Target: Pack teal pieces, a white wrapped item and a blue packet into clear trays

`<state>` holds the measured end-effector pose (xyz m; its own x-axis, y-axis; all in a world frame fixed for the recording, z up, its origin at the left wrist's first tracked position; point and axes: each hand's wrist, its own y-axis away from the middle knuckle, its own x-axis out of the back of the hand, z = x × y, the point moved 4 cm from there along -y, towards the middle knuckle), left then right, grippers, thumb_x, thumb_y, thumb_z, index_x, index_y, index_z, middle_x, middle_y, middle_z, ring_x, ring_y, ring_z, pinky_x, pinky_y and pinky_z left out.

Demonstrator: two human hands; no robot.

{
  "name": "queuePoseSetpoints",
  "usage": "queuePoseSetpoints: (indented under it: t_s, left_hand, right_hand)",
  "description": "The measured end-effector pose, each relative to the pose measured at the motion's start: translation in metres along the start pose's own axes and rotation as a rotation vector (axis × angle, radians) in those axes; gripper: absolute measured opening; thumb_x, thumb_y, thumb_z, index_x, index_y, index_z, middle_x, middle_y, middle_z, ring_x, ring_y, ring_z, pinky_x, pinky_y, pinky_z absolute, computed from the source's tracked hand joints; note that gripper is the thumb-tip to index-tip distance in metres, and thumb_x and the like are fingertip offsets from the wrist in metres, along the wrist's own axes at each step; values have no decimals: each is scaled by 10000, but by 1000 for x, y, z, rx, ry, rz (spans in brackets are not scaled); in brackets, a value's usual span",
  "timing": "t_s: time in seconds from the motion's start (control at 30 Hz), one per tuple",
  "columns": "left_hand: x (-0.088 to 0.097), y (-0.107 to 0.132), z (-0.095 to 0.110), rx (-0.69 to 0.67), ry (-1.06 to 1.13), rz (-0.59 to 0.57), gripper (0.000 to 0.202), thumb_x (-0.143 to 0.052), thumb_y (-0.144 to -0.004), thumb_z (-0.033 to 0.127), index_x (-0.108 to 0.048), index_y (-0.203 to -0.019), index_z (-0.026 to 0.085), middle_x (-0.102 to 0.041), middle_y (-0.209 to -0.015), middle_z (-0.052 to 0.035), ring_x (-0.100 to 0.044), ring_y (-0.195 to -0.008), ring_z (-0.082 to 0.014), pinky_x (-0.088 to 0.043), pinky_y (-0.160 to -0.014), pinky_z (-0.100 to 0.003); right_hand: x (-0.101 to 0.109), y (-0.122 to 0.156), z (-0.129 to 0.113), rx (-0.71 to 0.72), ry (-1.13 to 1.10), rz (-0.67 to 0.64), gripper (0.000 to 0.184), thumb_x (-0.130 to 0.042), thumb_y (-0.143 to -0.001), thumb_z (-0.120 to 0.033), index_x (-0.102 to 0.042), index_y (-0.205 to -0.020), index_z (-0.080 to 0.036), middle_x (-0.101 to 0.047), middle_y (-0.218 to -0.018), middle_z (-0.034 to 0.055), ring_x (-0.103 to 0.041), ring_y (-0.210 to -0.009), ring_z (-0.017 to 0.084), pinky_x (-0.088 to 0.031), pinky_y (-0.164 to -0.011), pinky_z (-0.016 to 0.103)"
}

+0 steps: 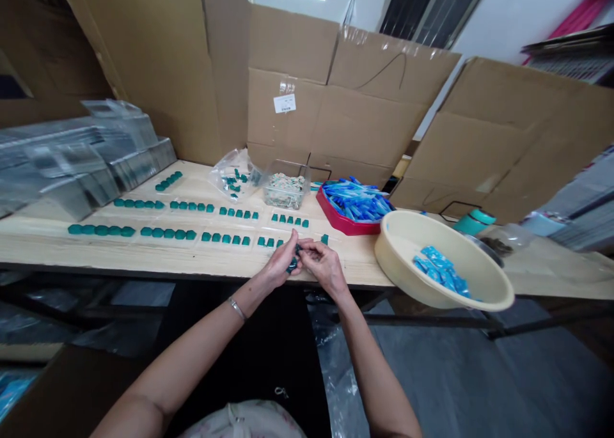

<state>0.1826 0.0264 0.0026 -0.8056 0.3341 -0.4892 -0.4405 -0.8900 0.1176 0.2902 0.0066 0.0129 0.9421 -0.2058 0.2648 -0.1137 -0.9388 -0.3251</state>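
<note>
Close together at the table's front edge, my left hand [282,259] and my right hand [326,265] meet around small dark green pieces [291,266]. My left fingers are closed around them, and my right thumb and fingertips pinch at the same spot. Just beyond, rows of green faceted pieces [167,233] lie on the wooden table [201,259], some on clear film. One green piece [325,239] stands apart, right behind my right hand. Part of what I hold is hidden by my fingers.
Behind the rows are a clear bag [233,172] of green pieces and a clear box [286,185] of small pale items. To the right stand a red tray [352,226] of blue packets and a cream basin [398,259] overhanging the edge. Clear plastic boxes [81,169] are stacked left.
</note>
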Motion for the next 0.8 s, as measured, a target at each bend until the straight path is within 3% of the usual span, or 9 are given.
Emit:
queuePoseSetpoints:
  t_s: [0.2,0.33,0.47,0.6,0.8]
  left_hand:
    - [4,3,2,-102,-176,-76,439,-560,-751,537,-596,-893,123,-376,-442,70,-266,-340,-35,-151,-334,-164]
    - [10,3,-1,-112,-250,-23,395,-626,-726,473,-571,-920,134,-367,-431,91,-248,-325,-25,-143,-333,-163]
    - [8,3,-3,22,-127,-166,347,-684,-697,396,-554,-907,153,-334,-469,105,-213,-350,-11,-134,-346,-156]
    - [3,5,-4,154,59,-299,287,-725,-671,288,-528,-828,151,-335,-552,91,-215,-391,2,-133,-345,-134]
    - [-1,7,-8,144,238,-272,217,-690,-722,223,-501,-790,139,-291,-583,89,-197,-398,12,-152,-334,-102]
  right_hand:
    - [13,-1,13,-180,-195,88,296,-705,-644,-368,-648,-840,-153,-667,-814,43,-605,-697,142,-497,-676,278]
    - [14,5,17,-197,-317,76,303,-724,-634,-365,-624,-832,-158,-638,-768,20,-581,-653,118,-496,-660,266]
    - [14,12,15,-209,-484,33,310,-745,-622,-331,-615,-853,-171,-623,-783,13,-572,-672,114,-495,-687,267]
    - [14,16,8,-247,-559,22,345,-762,-590,-323,-611,-862,-175,-605,-776,17,-534,-631,104,-478,-609,237]
    - [13,19,3,-256,-650,39,282,-742,-618,-289,-602,-842,-190,-559,-694,-24,-486,-572,81,-432,-576,213]
